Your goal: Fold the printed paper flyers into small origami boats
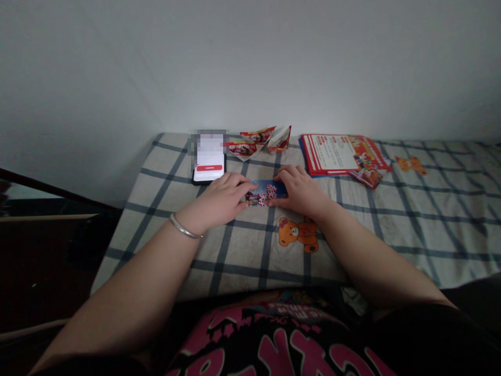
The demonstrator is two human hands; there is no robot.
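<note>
Between my two hands lies a small blue printed paper (266,192) with white and red lettering, flat or nearly so on the checked cloth (207,261). My left hand (225,196) grips its left edge with thumb and fingers, a silver bangle on that wrist. At the paper's right edge, the thumb and fingers of my right hand (299,190) pinch it too. Just beyond my left hand is a phone (210,156) with a lit white screen and a red button. Folded red and white paper pieces (250,146) stand behind the blue paper.
At the back right lies a stack of red-edged printed sheets (332,154), with a small red printed packet or card (368,176) by its front corner. A pale wall (250,62) rises behind the cloth-covered surface. The surface's left edge drops off to a dark floor area.
</note>
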